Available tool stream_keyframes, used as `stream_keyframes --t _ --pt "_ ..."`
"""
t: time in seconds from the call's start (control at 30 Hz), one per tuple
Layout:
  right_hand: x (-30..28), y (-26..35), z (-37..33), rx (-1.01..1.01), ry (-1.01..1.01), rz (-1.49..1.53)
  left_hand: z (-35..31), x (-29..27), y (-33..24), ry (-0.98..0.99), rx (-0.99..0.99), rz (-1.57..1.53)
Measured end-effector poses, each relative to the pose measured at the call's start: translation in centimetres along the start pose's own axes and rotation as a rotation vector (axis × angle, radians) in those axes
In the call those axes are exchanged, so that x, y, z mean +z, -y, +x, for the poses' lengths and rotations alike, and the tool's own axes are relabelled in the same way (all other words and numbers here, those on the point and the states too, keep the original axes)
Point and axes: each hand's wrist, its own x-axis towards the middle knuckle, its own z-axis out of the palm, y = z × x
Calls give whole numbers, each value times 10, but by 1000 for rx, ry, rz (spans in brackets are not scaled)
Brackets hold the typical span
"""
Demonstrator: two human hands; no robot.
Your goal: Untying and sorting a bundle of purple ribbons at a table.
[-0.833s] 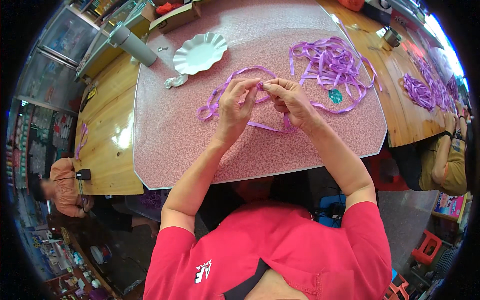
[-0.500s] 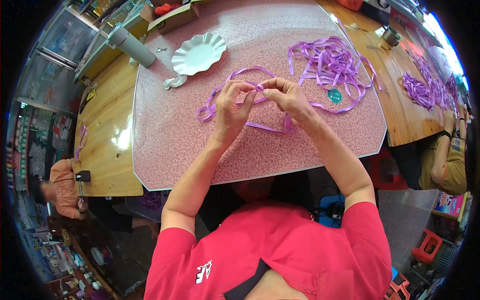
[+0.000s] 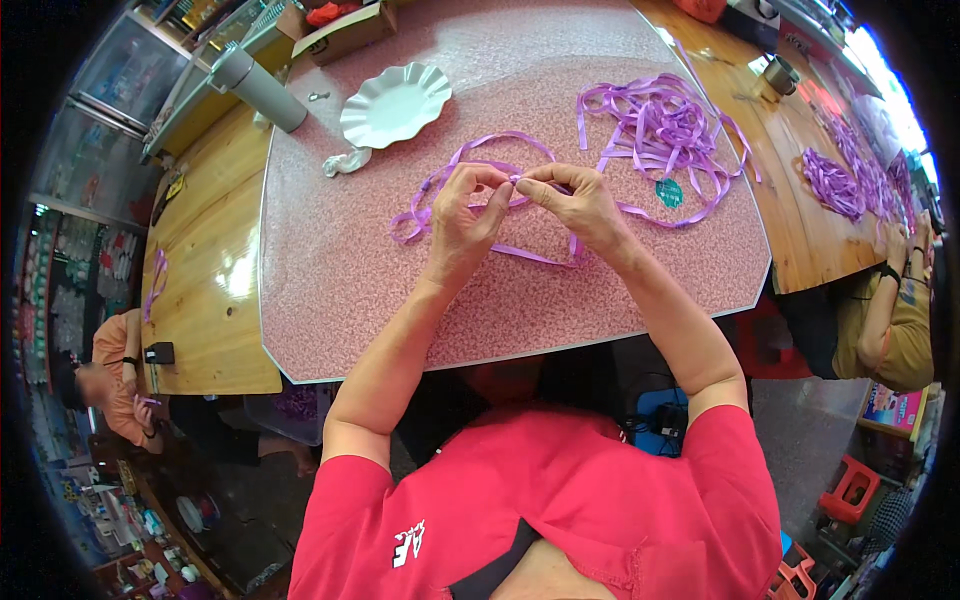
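Note:
A long purple ribbon (image 3: 533, 256) runs in loops over the pink speckled table (image 3: 360, 290). Both my hands pinch a small bunched part of it above the table's middle. My left hand (image 3: 466, 215) has thumb and forefinger pressed together on the ribbon from the left. From the right, my right hand (image 3: 580, 205) pinches it in the same way, fingertips nearly meeting those of the left. The fingers mostly cover the bunched part, so whether it is a knot I cannot tell.
At the right lies a tangled heap of purple ribbon (image 3: 655, 125) beside a green round sticker (image 3: 669, 193). A wavy-edged white plate (image 3: 397, 105), crumpled white wrapping (image 3: 347, 162) and a grey bottle (image 3: 258, 88) stand far left. People sit at wooden tables on both sides.
My fingertips have closed further over the bunched ribbon, which shows less now. My right thumb has shifted slightly, and the view has moved a little. The person at left has raised a hand.

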Motion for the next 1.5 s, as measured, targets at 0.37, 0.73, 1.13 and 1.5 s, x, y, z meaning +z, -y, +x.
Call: stream_keyframes --t 0.37,0.73,1.13,1.5 --pt "-9 27 13 231 163 -55 -5 1 6 7 -36 -49" --pt "0 1 23 52 130 37 -7 -1 14 -23 -169 -88" --pt "-2 2 19 208 141 55 -7 -2 7 30 -159 -51" --pt "-2 -3 21 101 145 -17 -7 -2 11 31 -4 58"
